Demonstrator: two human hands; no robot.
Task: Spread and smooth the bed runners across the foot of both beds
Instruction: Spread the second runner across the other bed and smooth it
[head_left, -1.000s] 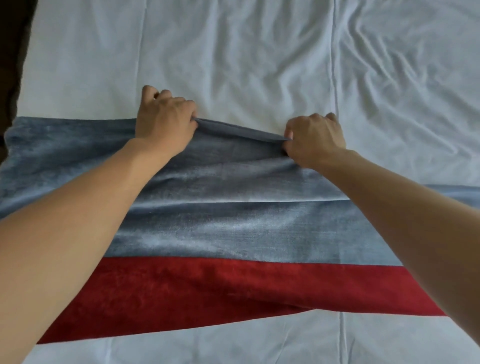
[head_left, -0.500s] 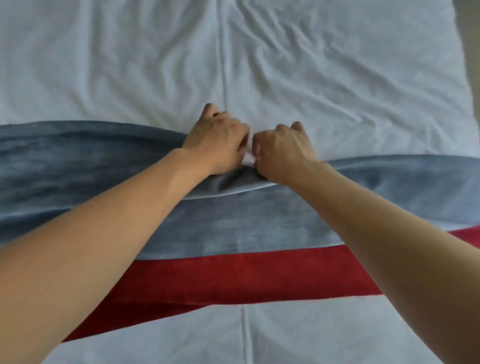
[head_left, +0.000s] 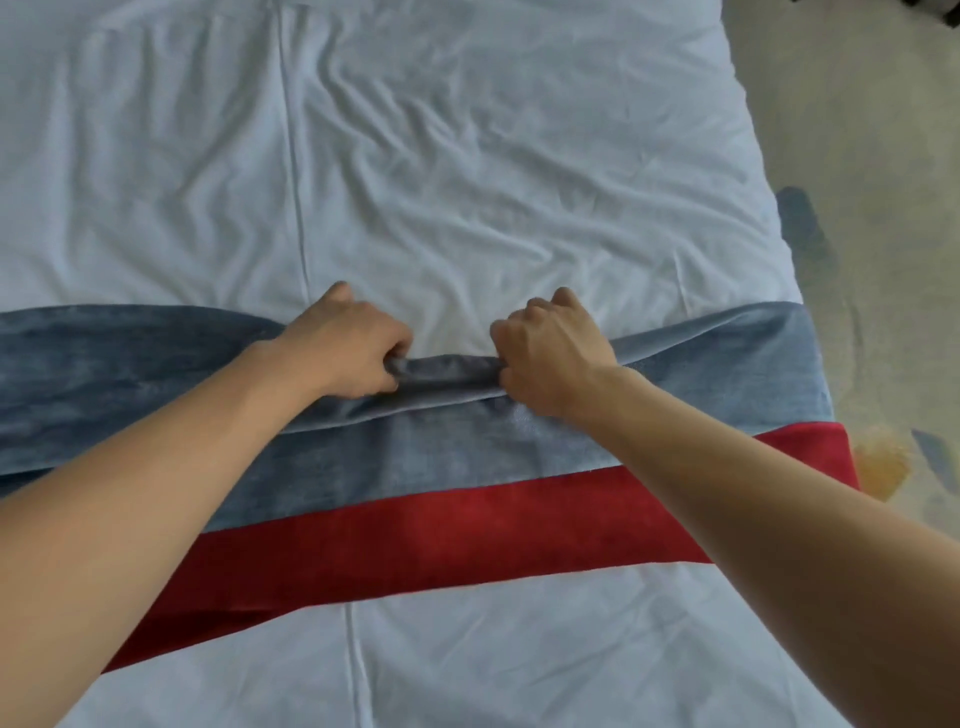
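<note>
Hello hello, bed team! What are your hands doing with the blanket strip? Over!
Left hand and right hand both grip the far edge of the bed runner. Edge bunched between them, not flat yet. Nothing in the way.

The bed runner (head_left: 727, 374) runs out past the left edge; its right end drops over the bedside out of sight. Both forearms cover stretches of its red band (head_left: 441, 530). Fingertips of the left hand (head_left: 348, 345) and right hand (head_left: 553, 348) are tucked under the gathered fold
</note>
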